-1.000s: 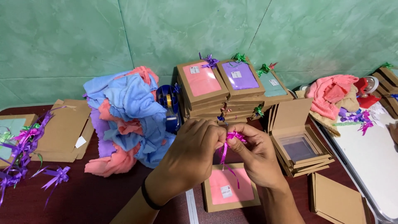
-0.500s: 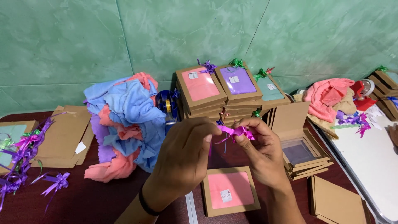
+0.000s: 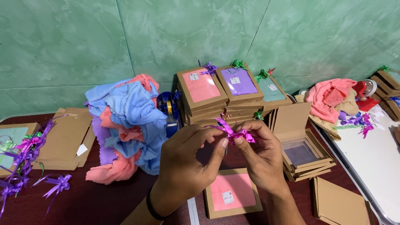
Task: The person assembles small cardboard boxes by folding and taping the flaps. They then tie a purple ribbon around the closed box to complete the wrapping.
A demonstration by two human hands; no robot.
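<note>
**Both hands pinch a ribbon bow above the pink box**

I see my left hand point(image 3: 187, 164) and right hand point(image 3: 262, 156) meeting at the centre of the view, fingertips closed from either side on a small pink-and-purple curled ribbon bow point(image 3: 233, 132). The left thumb and forefinger grip its near end; the right fingers hold the other end. A dark band sits on the left wrist.

At 6 o'clock from the bow, on the dark red table point(image 3: 96, 204), lies a flat brown cardboard box with a pink cloth showing through its window point(image 3: 232, 192). At 3 o'clock stands a stack of open brown cardboard boxes with clear windows point(image 3: 306, 156). At 12 o'clock are stacked finished boxes topped with bows point(image 3: 227, 93). At 9 o'clock sits a heap of blue, pink and purple cloths point(image 3: 125, 125), and far beyond it loose purple ribbons point(image 3: 23, 160).
</note>
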